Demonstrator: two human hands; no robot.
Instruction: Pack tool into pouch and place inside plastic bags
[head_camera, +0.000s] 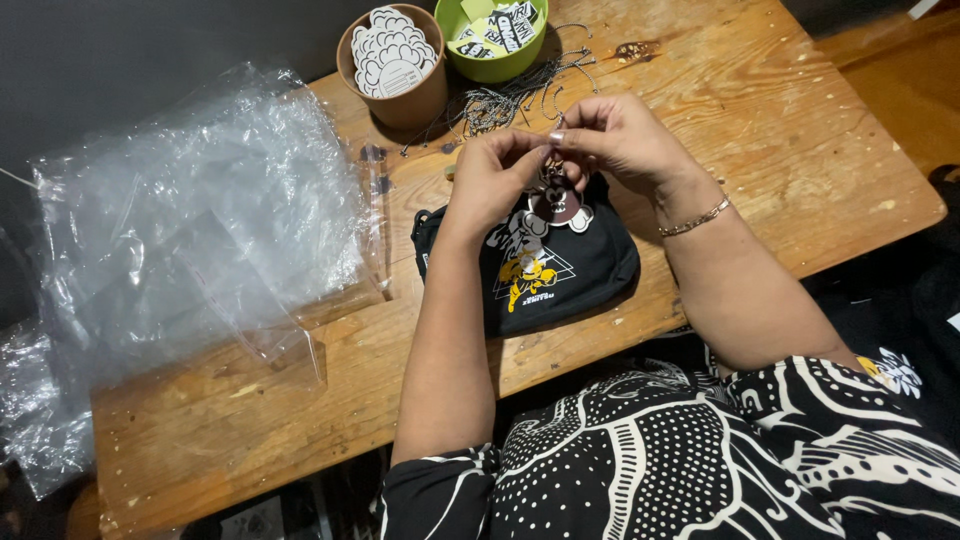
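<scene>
Both hands meet above the middle of the wooden table (760, 130). The left hand (492, 178) and the right hand (622, 140) pinch, between them, the top of a small tag (560, 205), a dark round charm with a white scalloped edge that hangs just below the fingertips. Each hand is clenched on the tag's upper end; what exactly the fingertips hold there, whether a loop or a bit of chain, is too small to tell. The tag dangles over a black pouch (580, 265) that lies on the table directly under the hands, near the table's near edge. The pouch bears a white and yellow cartoon print, partly covered by the left hand and the tag.

At the far edge stand 2 round cups: a brown cup (405, 95) holding white cloud-shaped cards with dark outlines, and to its right a green bowl (490, 65) of yellow, white and black printed tags, cut off by the top of the view. Just near them lies a tangle of thin ball chains (500, 100), spread toward the right hand. A heap of clear plastic bags (190, 230) covers the left part of the table and spills off its left edge. A gold bracelet (695, 218) circles the right wrist.
</scene>
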